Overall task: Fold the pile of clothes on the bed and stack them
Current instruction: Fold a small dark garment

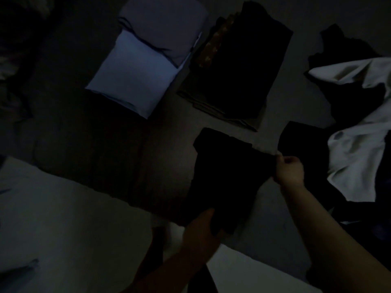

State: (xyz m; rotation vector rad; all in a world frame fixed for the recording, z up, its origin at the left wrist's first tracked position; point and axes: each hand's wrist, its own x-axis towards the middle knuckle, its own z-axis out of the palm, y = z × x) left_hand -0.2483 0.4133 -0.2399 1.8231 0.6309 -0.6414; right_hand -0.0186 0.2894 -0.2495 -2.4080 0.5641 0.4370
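The scene is very dim. A black garment (224,172) is stretched flat over the bed between my hands. My left hand (203,229) grips its near lower edge, thumb on top. My right hand (289,170) pinches its right edge with curled fingers. Behind it lies a stack of folded dark clothes (243,66) with a patterned piece showing at its left side. Further left sits a stack of folded pale blue clothes (146,58). A loose pile of black and white clothes (357,132) lies at the right.
The bed surface (169,123) is dark grey. A light sheet or floor area (63,229) fills the lower left. Crumpled dark fabric (12,70) lies along the left edge.
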